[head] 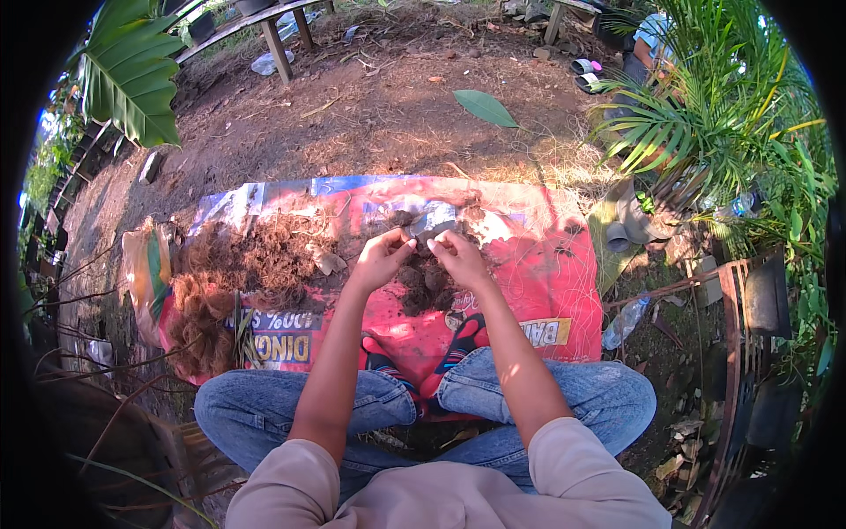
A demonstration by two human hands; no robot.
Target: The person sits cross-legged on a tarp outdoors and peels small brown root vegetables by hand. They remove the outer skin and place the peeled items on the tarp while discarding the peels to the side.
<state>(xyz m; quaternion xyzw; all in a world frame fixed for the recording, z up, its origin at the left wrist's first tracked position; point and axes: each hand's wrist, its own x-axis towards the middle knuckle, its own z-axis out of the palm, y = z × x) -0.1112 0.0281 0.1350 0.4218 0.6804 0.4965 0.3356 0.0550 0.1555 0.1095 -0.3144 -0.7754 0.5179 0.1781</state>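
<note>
My left hand (383,260) and my right hand (461,261) are raised close together over a red printed plastic sheet (515,284). On each, thumb and forefinger are pinched together, with a small gap between the hands. Any thin strand in the fingertips is too fine to make out. Just below them lie several dark, rounded soil clumps (423,284). Another small clump (399,218) sits beyond my left fingertips. To the left spreads a heap of loose brown fibre and soil (264,258), with a lighter fibre bundle (201,321) at the sheet's edge.
Thin pale strings (568,198) trail across the sheet's right side. A plastic bottle (624,321) and a grey pot (618,236) lie to the right. A wooden bench (274,46) stands at the far left. Another person (651,49) sits behind palm fronds (687,125), near sandals (586,75).
</note>
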